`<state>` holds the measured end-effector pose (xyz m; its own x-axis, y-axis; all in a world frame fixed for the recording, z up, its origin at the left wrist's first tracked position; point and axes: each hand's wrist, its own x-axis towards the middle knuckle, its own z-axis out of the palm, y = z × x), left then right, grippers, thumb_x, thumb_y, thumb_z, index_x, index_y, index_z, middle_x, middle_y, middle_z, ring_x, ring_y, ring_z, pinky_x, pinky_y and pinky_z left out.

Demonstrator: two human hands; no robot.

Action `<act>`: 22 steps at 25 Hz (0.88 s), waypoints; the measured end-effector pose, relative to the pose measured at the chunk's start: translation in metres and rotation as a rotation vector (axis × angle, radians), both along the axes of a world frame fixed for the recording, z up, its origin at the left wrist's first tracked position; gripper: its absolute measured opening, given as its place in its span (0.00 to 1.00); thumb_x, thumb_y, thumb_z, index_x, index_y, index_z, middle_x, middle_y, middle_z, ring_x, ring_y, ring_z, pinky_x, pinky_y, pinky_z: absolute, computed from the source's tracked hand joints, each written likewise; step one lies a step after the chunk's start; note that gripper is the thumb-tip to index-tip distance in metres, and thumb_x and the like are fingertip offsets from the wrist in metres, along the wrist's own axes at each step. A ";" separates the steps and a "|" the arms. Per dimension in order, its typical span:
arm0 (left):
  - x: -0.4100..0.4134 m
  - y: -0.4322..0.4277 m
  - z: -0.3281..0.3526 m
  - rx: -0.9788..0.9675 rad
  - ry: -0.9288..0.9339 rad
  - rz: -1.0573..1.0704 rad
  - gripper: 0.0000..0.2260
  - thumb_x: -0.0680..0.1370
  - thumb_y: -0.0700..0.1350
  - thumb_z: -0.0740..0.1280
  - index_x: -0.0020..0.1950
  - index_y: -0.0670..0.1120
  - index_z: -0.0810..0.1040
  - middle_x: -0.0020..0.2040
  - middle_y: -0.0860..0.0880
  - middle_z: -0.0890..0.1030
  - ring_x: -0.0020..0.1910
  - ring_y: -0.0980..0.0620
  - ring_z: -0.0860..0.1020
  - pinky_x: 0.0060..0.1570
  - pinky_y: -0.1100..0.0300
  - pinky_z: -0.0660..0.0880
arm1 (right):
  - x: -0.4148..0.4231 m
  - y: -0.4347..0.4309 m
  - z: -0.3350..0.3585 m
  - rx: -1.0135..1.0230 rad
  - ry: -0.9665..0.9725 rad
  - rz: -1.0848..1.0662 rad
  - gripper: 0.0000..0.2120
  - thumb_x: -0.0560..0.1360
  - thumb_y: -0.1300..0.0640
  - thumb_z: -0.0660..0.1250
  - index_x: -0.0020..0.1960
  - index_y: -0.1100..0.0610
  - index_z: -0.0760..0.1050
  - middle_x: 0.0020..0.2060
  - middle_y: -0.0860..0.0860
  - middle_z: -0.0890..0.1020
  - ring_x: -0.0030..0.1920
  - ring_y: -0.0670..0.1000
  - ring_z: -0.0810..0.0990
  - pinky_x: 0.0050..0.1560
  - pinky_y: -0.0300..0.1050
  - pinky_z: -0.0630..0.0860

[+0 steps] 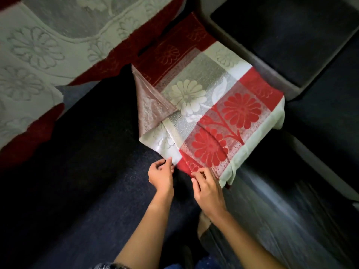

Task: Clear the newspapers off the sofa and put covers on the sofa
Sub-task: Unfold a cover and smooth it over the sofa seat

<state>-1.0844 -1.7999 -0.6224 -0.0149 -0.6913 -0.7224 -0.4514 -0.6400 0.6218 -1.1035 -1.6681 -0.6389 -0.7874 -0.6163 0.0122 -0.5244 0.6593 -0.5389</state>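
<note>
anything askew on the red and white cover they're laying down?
Yes. The red and white cover has its left corner folded back on itself as a triangular flap, so that side does not lie flat. The left hand and right hand pinch its near edge, away from the flap.

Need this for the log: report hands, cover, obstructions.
Left hand and right hand pinch near edge of red-and-cream floral lace sofa cover. One corner flipped over. Nothing lying on it.
</note>
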 end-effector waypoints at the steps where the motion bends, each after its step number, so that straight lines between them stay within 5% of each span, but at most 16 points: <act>1: -0.003 -0.002 -0.001 0.047 0.025 0.010 0.06 0.73 0.42 0.72 0.45 0.41 0.78 0.33 0.47 0.78 0.31 0.54 0.75 0.39 0.61 0.77 | 0.002 0.001 0.001 -0.029 -0.021 -0.020 0.07 0.73 0.60 0.63 0.48 0.59 0.79 0.43 0.51 0.77 0.42 0.50 0.78 0.44 0.42 0.75; 4: -0.005 -0.009 -0.002 0.103 -0.004 -0.086 0.06 0.73 0.43 0.71 0.38 0.44 0.76 0.32 0.48 0.74 0.29 0.55 0.70 0.34 0.64 0.72 | 0.013 -0.008 0.009 -0.066 -0.250 -0.146 0.08 0.76 0.58 0.62 0.47 0.59 0.79 0.41 0.51 0.81 0.40 0.50 0.80 0.41 0.44 0.77; 7: 0.002 -0.014 -0.004 0.119 0.048 -0.093 0.07 0.76 0.41 0.67 0.39 0.44 0.73 0.32 0.48 0.72 0.29 0.55 0.69 0.31 0.63 0.69 | 0.019 -0.032 0.015 -0.175 -0.833 -0.527 0.10 0.77 0.57 0.63 0.45 0.63 0.79 0.37 0.53 0.82 0.37 0.51 0.80 0.42 0.47 0.78; 10: 0.017 -0.023 -0.005 0.143 0.126 -0.086 0.08 0.80 0.41 0.61 0.40 0.45 0.70 0.36 0.47 0.75 0.33 0.54 0.75 0.33 0.63 0.73 | 0.027 -0.055 0.021 -0.716 -1.455 -0.999 0.04 0.78 0.64 0.62 0.47 0.63 0.75 0.40 0.57 0.81 0.39 0.53 0.80 0.46 0.45 0.77; 14: 0.043 -0.046 -0.004 0.191 0.140 -0.109 0.07 0.80 0.40 0.59 0.42 0.45 0.68 0.36 0.46 0.75 0.25 0.56 0.77 0.25 0.67 0.75 | 0.047 -0.064 0.015 -1.168 -1.487 -1.365 0.08 0.75 0.71 0.61 0.48 0.60 0.73 0.40 0.57 0.79 0.40 0.52 0.78 0.43 0.44 0.76; 19: 0.053 -0.060 0.005 0.181 0.128 -0.241 0.09 0.79 0.41 0.61 0.40 0.47 0.67 0.32 0.49 0.71 0.17 0.62 0.68 0.20 0.70 0.68 | 0.051 -0.074 0.019 -1.016 -1.403 -1.692 0.06 0.72 0.65 0.69 0.40 0.59 0.73 0.32 0.51 0.74 0.30 0.46 0.68 0.33 0.41 0.70; 22: 0.061 -0.062 0.010 0.200 0.173 -0.320 0.09 0.79 0.41 0.62 0.40 0.47 0.68 0.32 0.50 0.70 0.19 0.61 0.66 0.22 0.67 0.66 | 0.052 -0.082 0.030 -1.045 -1.476 -1.713 0.06 0.73 0.60 0.69 0.45 0.61 0.73 0.40 0.54 0.75 0.36 0.49 0.71 0.39 0.45 0.73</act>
